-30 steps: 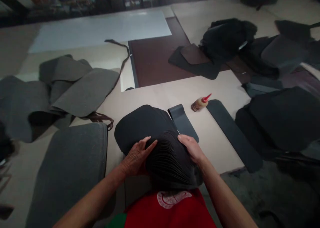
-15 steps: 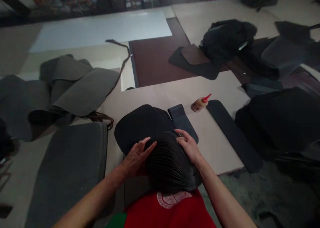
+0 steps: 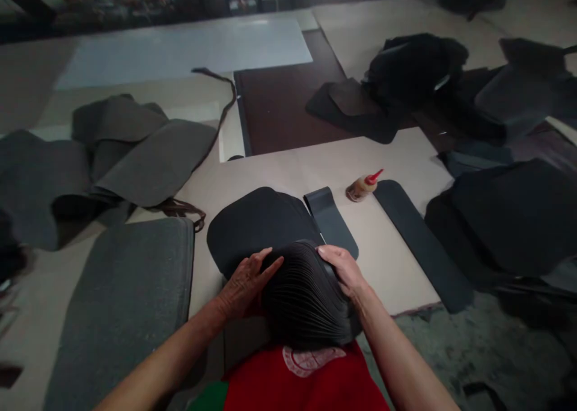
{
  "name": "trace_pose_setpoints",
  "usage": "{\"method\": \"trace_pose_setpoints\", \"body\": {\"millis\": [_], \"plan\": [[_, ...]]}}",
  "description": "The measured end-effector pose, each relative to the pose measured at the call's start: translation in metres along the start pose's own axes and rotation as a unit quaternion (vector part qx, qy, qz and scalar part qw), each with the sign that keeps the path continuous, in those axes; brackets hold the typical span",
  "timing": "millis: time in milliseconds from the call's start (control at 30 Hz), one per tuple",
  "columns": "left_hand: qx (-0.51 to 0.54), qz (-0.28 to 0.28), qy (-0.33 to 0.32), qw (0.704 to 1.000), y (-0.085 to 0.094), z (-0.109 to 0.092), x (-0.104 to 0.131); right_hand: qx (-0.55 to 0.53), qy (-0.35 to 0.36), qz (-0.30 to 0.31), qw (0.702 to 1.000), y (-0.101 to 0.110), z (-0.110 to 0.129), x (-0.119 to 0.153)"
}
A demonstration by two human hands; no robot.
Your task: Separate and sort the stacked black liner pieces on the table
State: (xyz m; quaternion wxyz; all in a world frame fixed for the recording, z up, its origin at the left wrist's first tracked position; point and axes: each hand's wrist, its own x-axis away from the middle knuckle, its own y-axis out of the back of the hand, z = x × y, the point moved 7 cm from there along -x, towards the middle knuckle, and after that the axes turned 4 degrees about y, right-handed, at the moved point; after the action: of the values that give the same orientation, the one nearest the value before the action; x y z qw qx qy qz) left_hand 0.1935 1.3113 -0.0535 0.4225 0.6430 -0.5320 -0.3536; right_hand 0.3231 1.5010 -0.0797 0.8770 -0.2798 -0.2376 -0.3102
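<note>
A thick stack of black sheet pieces [image 3: 304, 291] is bent over, its many layered edges fanned toward me against my red apron [image 3: 311, 381]. My left hand [image 3: 247, 279] holds the stack's left side, with its fingers stretched over the top. Around the right edge, my right hand [image 3: 342, 270] grips the same stack; some of its fingers are hidden. Just beyond lie flat black pieces with rounded corners [image 3: 261, 228], partly under the stack. A folded black strip [image 3: 332, 222] rests to their right.
A glue bottle with a red nozzle [image 3: 362, 187] stands near a long black strip [image 3: 419, 243]. On the left are a pile of dark sheets [image 3: 126, 285] and loose grey pieces [image 3: 157, 158]. Black pieces [image 3: 514, 213] are heaped at right.
My right hand has shifted slightly down along the stack's right edge, and its bent fingers have straightened at the top. My left hand stays in place.
</note>
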Motion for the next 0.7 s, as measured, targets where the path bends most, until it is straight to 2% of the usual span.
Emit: {"method": "trace_pose_setpoints", "body": {"millis": [433, 700], "plan": [[0.000, 0.011, 0.008, 1.000, -0.0026, 0.0010, 0.0013, 0.029, 0.006, -0.006, 1.000, 0.0020, -0.0021, -0.0056], [-0.004, 0.002, -0.011, 1.000, -0.0070, 0.0025, 0.0027, 0.048, 0.054, 0.000, 0.997, 0.0022, 0.0052, -0.0082]]}}
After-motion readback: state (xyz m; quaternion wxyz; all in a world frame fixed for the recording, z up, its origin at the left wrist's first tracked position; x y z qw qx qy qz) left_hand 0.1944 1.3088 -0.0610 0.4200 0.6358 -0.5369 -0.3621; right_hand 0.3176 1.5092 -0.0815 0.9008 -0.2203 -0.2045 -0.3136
